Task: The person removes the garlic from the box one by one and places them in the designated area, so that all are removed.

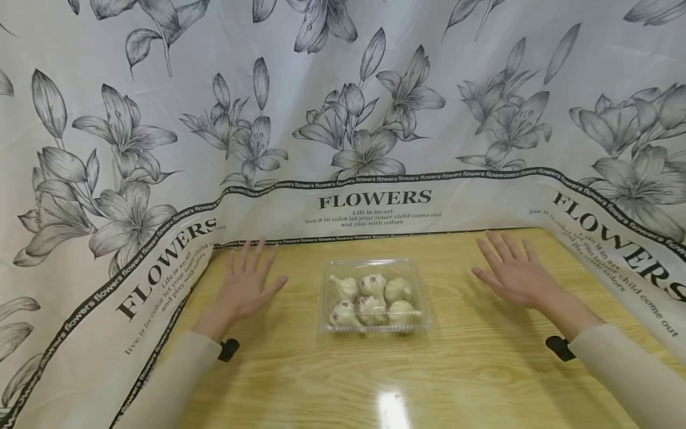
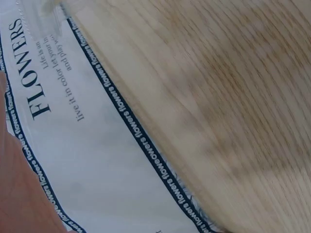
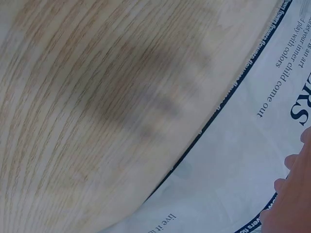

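Note:
A clear plastic box (image 1: 375, 326) sits mid-table in the head view, with several garlic bulbs (image 1: 372, 286) inside, some showing purple patches. To its left, my left hand (image 1: 248, 287) is held with fingers spread and straight, touching nothing that I can make out. On the other side my right hand (image 1: 514, 273) is held the same way, also apart from the box. Only the edge of the left hand (image 2: 24, 189) shows in the left wrist view. In the right wrist view part of the right hand (image 3: 291, 199) appears at the lower right corner.
The wood-grain table (image 1: 300, 381) carries a bright reflection near its front. A white curtain (image 1: 370, 205) printed with flowers and lettering surrounds the back and both sides, meeting the tabletop along its edges. Dark bands (image 1: 229, 350) sit at the cuffs of the light sleeves (image 1: 187, 375).

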The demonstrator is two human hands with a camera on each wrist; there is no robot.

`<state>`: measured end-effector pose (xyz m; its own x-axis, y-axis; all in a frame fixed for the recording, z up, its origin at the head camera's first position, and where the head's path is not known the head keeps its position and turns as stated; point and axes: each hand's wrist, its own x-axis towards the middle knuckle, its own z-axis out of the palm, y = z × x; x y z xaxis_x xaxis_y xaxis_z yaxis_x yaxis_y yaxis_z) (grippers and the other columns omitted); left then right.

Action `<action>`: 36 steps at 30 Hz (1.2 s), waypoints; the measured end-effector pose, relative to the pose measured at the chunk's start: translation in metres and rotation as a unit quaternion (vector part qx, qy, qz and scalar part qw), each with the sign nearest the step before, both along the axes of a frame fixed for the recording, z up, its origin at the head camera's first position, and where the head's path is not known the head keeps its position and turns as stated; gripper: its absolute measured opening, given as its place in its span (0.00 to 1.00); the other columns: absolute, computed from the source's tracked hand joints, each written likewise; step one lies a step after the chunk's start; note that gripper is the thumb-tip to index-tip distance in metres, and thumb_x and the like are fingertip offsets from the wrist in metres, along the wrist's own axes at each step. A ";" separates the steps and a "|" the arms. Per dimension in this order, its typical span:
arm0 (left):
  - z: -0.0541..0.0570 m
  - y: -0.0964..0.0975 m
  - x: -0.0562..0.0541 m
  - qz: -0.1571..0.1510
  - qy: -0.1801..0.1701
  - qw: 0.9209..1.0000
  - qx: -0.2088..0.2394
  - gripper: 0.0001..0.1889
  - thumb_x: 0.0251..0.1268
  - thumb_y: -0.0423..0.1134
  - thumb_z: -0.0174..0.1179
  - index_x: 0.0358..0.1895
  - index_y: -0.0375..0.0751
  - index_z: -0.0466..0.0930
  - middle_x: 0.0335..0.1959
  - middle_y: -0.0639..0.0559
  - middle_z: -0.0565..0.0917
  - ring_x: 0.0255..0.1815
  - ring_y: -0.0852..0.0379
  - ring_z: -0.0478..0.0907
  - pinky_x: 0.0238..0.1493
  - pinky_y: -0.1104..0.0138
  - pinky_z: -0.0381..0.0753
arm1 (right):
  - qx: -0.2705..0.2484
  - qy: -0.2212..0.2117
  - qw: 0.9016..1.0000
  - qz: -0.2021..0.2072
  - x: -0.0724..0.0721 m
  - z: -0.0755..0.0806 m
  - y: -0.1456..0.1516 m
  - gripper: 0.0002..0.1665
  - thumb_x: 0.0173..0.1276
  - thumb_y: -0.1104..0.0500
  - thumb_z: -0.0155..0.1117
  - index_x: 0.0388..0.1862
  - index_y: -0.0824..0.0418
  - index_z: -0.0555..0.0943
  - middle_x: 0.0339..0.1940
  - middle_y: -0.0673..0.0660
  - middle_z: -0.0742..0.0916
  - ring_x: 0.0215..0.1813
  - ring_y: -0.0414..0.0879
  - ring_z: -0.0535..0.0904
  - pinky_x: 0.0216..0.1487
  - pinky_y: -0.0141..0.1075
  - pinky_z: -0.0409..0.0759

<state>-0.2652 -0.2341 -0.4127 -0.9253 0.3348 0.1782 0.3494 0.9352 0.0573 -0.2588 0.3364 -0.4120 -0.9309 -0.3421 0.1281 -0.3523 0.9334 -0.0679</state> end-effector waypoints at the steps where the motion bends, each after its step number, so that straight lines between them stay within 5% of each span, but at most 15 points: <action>1: 0.000 0.002 0.001 -0.002 0.000 1.000 0.000 0.42 0.78 0.69 0.36 0.85 0.53 0.39 0.85 0.45 0.33 0.83 0.36 0.26 0.77 0.37 0.24 | -0.003 0.001 1.000 0.001 0.002 0.000 -0.001 0.45 0.83 0.39 0.45 0.83 0.69 0.51 0.84 0.71 0.49 0.81 0.75 0.42 0.75 0.73 0.31; 14: -0.004 0.009 0.016 -0.026 0.013 0.999 0.023 0.42 0.78 0.67 0.40 0.85 0.53 0.40 0.85 0.47 0.31 0.83 0.36 0.28 0.78 0.35 0.31 | -0.018 0.024 0.999 0.025 0.017 -0.001 -0.007 0.45 0.83 0.40 0.47 0.84 0.66 0.49 0.84 0.71 0.52 0.82 0.73 0.42 0.77 0.68 0.26; 19: -0.007 0.011 0.023 -0.033 -0.004 0.998 0.055 0.43 0.77 0.68 0.42 0.85 0.52 0.40 0.85 0.46 0.32 0.83 0.36 0.28 0.78 0.34 0.32 | -0.042 0.041 0.997 0.054 0.023 -0.007 -0.014 0.44 0.82 0.43 0.51 0.84 0.64 0.50 0.83 0.70 0.54 0.82 0.72 0.44 0.77 0.70 0.34; 36: -0.015 0.016 0.032 -0.045 0.008 0.999 -0.009 0.43 0.76 0.70 0.40 0.85 0.54 0.43 0.85 0.46 0.34 0.84 0.38 0.27 0.79 0.39 0.27 | -0.035 0.046 0.995 0.080 0.040 -0.016 -0.030 0.43 0.82 0.44 0.52 0.84 0.64 0.53 0.83 0.70 0.55 0.81 0.72 0.46 0.80 0.62 0.29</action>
<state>-0.2332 -0.2177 -0.4278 -0.8886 0.4194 0.1858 0.4323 0.9011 0.0335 -0.2188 0.3067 -0.4276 -0.8483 -0.4725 0.2391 -0.5040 0.8589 -0.0905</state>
